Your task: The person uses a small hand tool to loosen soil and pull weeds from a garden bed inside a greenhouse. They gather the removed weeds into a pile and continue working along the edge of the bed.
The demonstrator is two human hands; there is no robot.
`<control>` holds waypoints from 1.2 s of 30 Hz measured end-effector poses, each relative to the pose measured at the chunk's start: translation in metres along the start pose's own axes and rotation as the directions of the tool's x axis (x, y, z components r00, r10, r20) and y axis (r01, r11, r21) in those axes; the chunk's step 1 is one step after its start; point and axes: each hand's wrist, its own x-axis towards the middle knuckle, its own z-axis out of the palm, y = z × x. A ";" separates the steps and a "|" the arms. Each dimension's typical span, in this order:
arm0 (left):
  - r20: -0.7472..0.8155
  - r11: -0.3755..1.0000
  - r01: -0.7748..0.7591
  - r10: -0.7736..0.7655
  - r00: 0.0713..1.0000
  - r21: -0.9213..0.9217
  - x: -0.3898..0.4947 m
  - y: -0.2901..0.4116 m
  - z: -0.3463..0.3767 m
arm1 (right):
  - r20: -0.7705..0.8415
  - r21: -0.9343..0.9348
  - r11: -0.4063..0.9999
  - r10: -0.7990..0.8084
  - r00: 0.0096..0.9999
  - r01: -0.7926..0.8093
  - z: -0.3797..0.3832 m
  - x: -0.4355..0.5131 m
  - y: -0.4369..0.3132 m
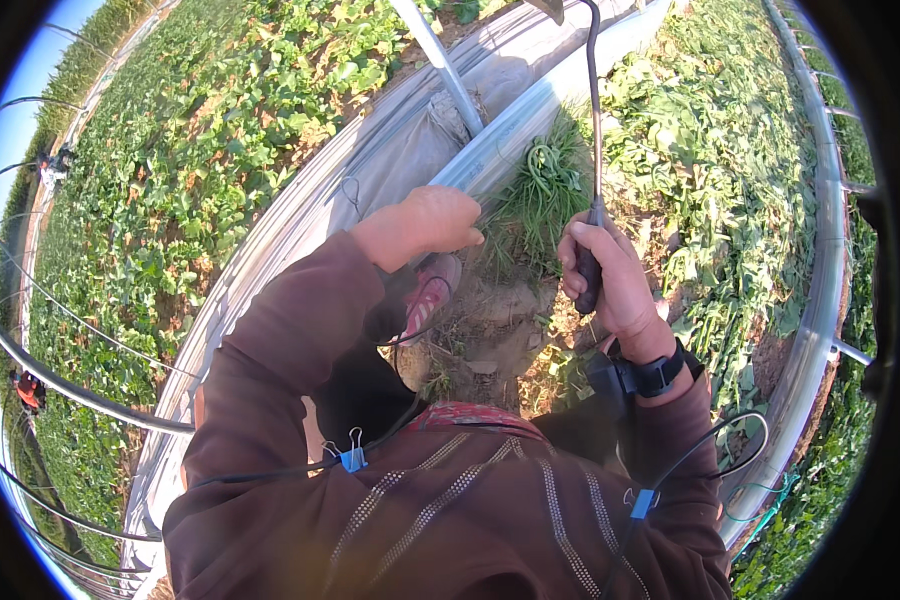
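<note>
My right hand (607, 277) grips the dark handle (588, 274) of a small hand hoe. Its thin, bent metal shaft (597, 127) runs up to a blade (549, 7) cut off by the top of the view. My left hand (427, 225) is curled into a loose fist, with nothing visible in it. It is near the end of the clear plastic film strip (487, 154); whether they touch is unclear. Between and beyond my hands is a clump of narrow-leaved green plants (544, 187), partly bent over, by bare soil (506, 307).
Thin hoops (82, 390) arch at the left. A pale pole (442, 67) slants down onto bunched plastic sheeting (390, 150). Leafy crops (195, 172) grow on the left, cut or wilted greens (727, 180) lie right. A thin cable (270, 474) is clipped to my clothing. A distant person (28, 390) is far left.
</note>
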 end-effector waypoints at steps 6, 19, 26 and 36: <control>0.042 0.989 -0.117 0.121 0.992 -0.088 -0.010 0.006 0.007 | -0.078 -0.313 0.940 0.116 0.990 -0.135 -0.003 0.006 0.003; -0.072 0.966 -0.256 0.258 0.963 0.037 -0.036 0.002 0.032 | 0.187 -0.926 0.247 -0.356 0.915 0.285 -0.020 0.008 0.043; -0.030 0.947 -0.321 0.320 0.947 -0.012 -0.041 0.015 0.041 | 0.328 -0.936 -0.033 -0.434 0.839 0.350 -0.012 0.019 0.052; -0.025 0.894 -0.448 0.448 0.894 0.001 -0.048 0.030 0.044 | 0.435 -0.898 -0.085 -0.312 0.844 0.432 0.006 0.035 0.055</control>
